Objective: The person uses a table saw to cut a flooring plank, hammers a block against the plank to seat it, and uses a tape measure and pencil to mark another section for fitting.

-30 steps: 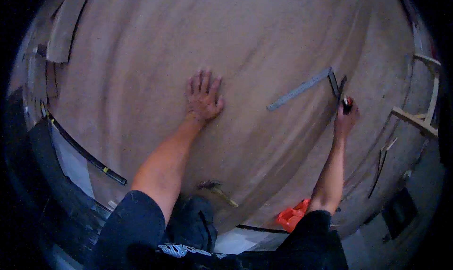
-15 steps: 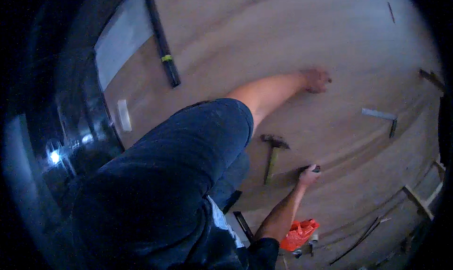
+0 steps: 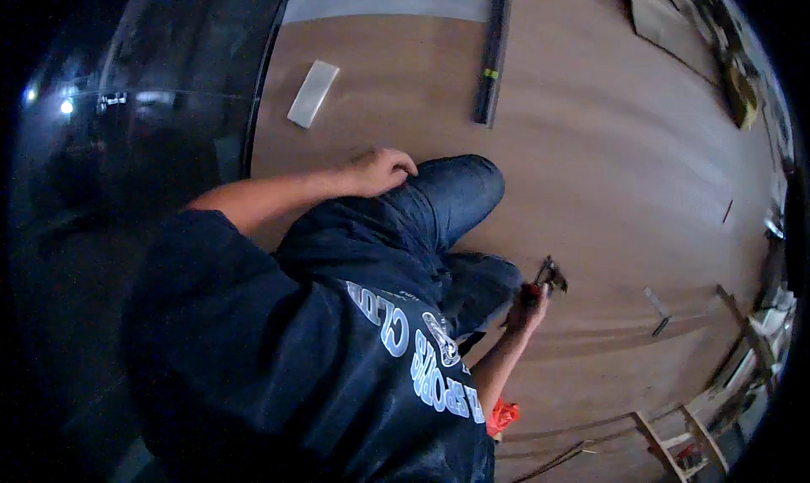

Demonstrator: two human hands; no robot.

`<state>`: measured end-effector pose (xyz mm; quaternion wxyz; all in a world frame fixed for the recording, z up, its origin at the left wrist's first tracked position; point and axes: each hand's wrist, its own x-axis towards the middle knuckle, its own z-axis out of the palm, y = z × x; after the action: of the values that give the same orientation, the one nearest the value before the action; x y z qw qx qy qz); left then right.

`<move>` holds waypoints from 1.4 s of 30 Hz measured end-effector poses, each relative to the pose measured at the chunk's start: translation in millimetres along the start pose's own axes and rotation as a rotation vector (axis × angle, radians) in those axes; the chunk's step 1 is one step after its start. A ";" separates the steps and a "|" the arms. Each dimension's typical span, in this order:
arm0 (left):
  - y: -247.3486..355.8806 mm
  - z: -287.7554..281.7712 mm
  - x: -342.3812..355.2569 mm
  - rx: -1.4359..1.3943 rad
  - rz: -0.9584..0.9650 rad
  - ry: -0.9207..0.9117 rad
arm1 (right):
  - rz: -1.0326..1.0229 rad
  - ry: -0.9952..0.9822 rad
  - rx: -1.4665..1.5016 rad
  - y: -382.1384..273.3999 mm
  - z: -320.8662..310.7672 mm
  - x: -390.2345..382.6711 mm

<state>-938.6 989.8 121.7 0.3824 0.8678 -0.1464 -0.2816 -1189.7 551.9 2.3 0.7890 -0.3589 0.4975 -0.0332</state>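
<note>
My left hand [image 3: 384, 172] is at my left thigh in dark jeans [image 3: 460, 192], its fingers loosely bent and nothing visible in them. Beyond my other knee, my right hand [image 3: 528, 313] is closed on a dark tool [image 3: 550, 275] with a metal head and a reddish part near the fingers. Blur and the grip hide the tool's exact kind. A metal try square [image 3: 656, 311] lies on the brown board floor to the right of that hand. Partly behind my right forearm shows a red plastic bag [image 3: 504, 417].
A long dark bar [image 3: 488, 95] with a yellow-green band lies ahead. A white rectangular block [image 3: 313, 93] is near the board's dark left edge. Wooden frame pieces [image 3: 682, 445] and thin rods [image 3: 561, 459] lie at lower right; assorted clutter [image 3: 742, 95] lines the right side.
My view has turned and my body has straightened. My left hand has come back from reaching over the floor to my thigh. The hammer seen earlier on the floor no longer shows separately there.
</note>
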 end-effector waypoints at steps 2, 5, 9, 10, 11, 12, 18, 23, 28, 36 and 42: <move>34.0 14.8 -7.2 -0.224 0.101 -0.130 | -0.056 -0.123 -0.086 12.8 45.3 -27.4; 54.9 49.4 -22.5 -0.496 0.139 -0.241 | -0.168 -0.289 -0.523 14.8 147.2 -91.6; 36.7 38.3 -35.4 -0.557 0.259 -0.206 | -0.333 -0.624 -0.996 1.2 276.0 -192.1; 37.8 9.8 -41.6 -0.523 0.265 -0.250 | -0.340 -0.670 -1.005 6.3 285.8 -200.1; 41.2 -13.7 -46.8 -0.490 0.268 -0.291 | -0.344 -0.718 -1.017 5.2 290.9 -205.8; 36.4 -26.7 -54.0 -0.457 0.259 -0.329 | -0.295 -0.776 -0.973 4.0 300.5 -212.8; -6.6 -24.0 -79.1 -0.623 0.574 -0.089 | -0.211 -0.944 -0.875 20.8 327.5 -213.0; -20.1 -79.6 -86.9 -0.684 0.385 -0.136 | -0.352 -0.903 -1.206 27.0 373.9 -224.7; -46.7 -82.7 -85.5 -0.746 0.320 -0.077 | -0.786 -0.969 -1.739 42.9 424.4 -243.3; -145.4 -187.5 -55.7 -1.109 0.161 0.386 | -0.809 -0.661 -2.062 -30.6 361.1 -171.2; -276.0 -300.6 -24.0 -1.349 0.026 0.830 | -0.790 -0.432 -2.363 -126.2 271.3 -129.2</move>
<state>-766.5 1359.3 89.9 0.8524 0.4811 0.2004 0.0418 -996.7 656.1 243.4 -0.0107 -0.9648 -0.0559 0.2568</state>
